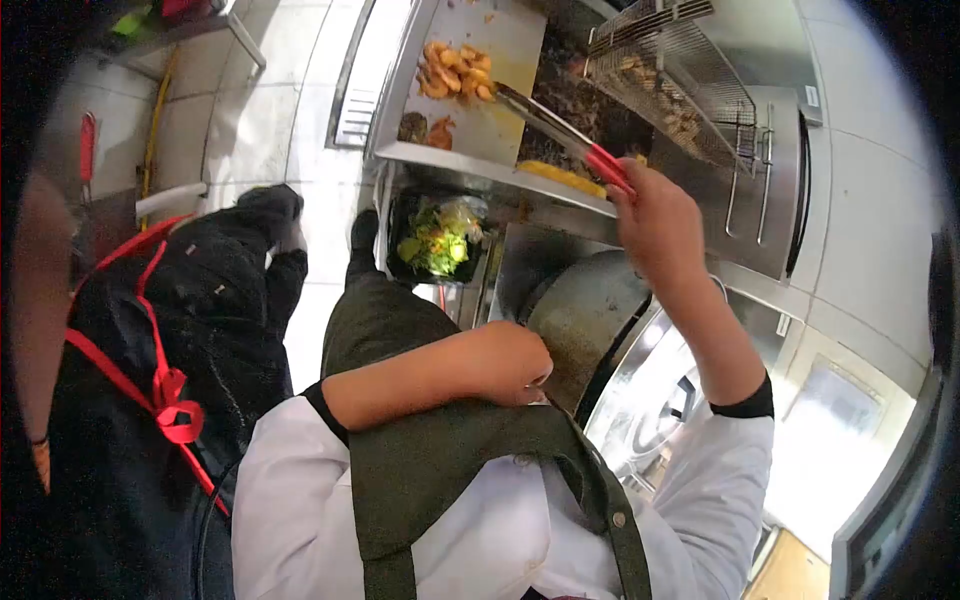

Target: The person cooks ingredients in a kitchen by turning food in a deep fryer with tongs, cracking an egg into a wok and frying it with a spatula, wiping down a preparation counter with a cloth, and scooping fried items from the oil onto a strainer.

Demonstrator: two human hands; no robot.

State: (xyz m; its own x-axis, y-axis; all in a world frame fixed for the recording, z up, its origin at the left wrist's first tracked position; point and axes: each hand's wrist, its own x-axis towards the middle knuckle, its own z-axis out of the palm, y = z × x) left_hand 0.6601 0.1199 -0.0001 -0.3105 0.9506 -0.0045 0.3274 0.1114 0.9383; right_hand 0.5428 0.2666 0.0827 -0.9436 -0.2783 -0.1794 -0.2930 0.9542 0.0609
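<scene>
Pale tiles (225, 130) cover the floor from 9 round to 11 o'clock, and a co-worker (165, 330) in black with red ties fills 9 o'clock. Ahead at 12 stands the griddle (515, 55), its light plate shiny, as if oiled; right of it runs a dark, crusted grill (565, 85). A large pan (585, 320) sits at 3 o'clock, close in, and wire baskets (665, 65) lean at 1 o'clock. A black tub (395, 262) of chopped greens (435, 245) is at 11, below the griddle's front edge.

The left hand (505, 362) curls in front of the apron (410, 470) near 6 o'clock; whether it grasps anything is unclear. The right hand (662, 215), at 2 o'clock, is closed round the red handle of the tongs (548, 122), whose tips meet the right side of the shrimp (455, 75). These lie heaped at 12 on the plate, orange and curled, so they look largely cooked; they are not yet off the heat. Whether the tips pinch one cannot be told. Nearer the front edge lie a reddish piece (440, 133) and a dark lump (412, 126).
</scene>
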